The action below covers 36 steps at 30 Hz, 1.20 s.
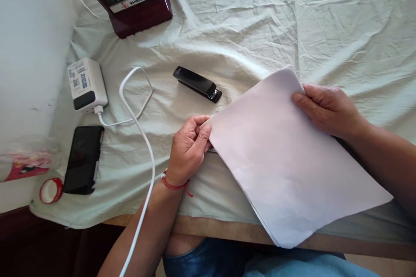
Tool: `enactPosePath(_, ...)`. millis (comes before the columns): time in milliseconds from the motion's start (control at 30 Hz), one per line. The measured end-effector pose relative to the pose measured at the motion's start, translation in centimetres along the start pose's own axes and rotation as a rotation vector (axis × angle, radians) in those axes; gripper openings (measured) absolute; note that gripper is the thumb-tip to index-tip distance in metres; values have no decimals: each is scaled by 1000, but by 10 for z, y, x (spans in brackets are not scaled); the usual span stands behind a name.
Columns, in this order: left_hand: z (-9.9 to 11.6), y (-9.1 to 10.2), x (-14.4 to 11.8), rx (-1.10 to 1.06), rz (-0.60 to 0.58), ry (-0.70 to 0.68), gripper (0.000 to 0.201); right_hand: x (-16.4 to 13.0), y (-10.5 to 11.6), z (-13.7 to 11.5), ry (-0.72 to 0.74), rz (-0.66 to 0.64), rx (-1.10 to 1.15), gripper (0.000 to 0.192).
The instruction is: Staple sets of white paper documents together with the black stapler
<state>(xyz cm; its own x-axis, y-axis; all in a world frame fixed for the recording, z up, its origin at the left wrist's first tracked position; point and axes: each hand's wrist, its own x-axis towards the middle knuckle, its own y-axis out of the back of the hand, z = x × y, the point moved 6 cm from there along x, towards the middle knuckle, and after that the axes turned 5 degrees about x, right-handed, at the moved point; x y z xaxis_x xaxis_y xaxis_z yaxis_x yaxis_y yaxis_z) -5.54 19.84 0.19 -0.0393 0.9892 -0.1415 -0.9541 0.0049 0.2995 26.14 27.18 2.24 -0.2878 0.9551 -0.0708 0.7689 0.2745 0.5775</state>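
Observation:
A thin stack of white paper sheets (279, 151) is held up at a slant between both hands, its lower corner past the table's front edge. My left hand (191, 145) pinches the left corner, thumb on top. At the upper right corner, my right hand (328, 106) grips the sheets with its thumb on the front; its other fingers are mostly behind the paper. Just beyond the stack, a black stapler (196, 83) lies on the cloth, apart from both hands.
A pale green wrinkled cloth (240, 13) covers the table. To the left are a white power bank (87, 84) with a white cable (147, 147), a black phone (83, 160), a red band (51, 191) and a plastic bag (29, 156). A dark red WANBAO device (139, 13) stands behind.

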Motion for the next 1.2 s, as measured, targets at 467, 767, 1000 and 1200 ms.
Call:
enactPosePath(467, -4, -4, 4, -128, -61, 16, 42, -3, -5, -7, 72, 17, 47, 43)
enactPosePath(767, 3, -4, 2, -50, -55, 16, 28, 2, -5, -6, 10, -6, -71, 44)
enactPosePath(1000, 0, 3, 4, 10, 74, 27, 28, 9, 1, -1, -19, -9, -113, 46)
enactPosePath(1200, 31, 38, -4, 217, 329, -48, 5, 13, 5, 3, -33, -44, -84, 52)
